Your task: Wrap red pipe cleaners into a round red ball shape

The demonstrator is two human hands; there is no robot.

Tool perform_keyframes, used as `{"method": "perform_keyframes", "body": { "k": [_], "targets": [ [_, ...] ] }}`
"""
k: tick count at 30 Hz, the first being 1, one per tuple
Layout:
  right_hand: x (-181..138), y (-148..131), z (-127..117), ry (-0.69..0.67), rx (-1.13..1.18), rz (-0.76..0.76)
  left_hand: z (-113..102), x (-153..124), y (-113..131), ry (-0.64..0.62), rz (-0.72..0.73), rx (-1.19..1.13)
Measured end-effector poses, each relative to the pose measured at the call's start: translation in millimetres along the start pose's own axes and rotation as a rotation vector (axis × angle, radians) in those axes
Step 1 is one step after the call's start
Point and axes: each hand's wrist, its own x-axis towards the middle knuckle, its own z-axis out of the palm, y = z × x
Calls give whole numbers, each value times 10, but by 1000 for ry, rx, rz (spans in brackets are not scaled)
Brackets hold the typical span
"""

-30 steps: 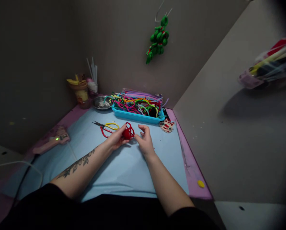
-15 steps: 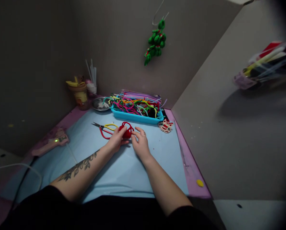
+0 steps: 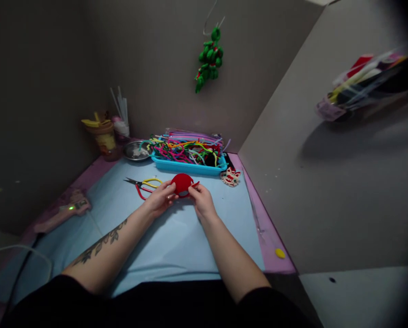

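Note:
A round red fuzzy piece (image 3: 182, 182) is held up over the blue cloth, its broad flat face showing, with a thin red strand curving along its lower edge. My left hand (image 3: 161, 200) grips its left side between thumb and fingers. On the right side, my right hand (image 3: 202, 199) pinches the strand, whose short end sticks out past the fingertips. Scissors (image 3: 139, 183) with one yellow and one red handle lie just left of my left hand, blades apart and pointing left. What is behind the red piece is hidden.
A blue tray (image 3: 190, 167) heaped with colourful pipe cleaners stands behind my hands, beside a metal bowl (image 3: 137, 151). A cream-and-red ornament (image 3: 230, 176) lies right of the tray. At left rests a pink glue gun (image 3: 65, 213) with a cord. Green pieces (image 3: 210, 57) hang from the wall.
The red piece has turned so its broad round face now shows, where loops were seen on top before. My right fingers have closed on the strand. The whole view has shifted slightly.

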Motion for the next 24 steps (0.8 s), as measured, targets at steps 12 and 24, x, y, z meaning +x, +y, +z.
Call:
{"method": "perform_keyframes", "body": {
  "k": [12,24],
  "targets": [
    [-88,-271,-114,-328,-143,-21,-21,-51,82,-111,359,313],
    [-163,-373,-121,-488,-246,-115,-51,-105,123,-257,171,244]
  ]
}}
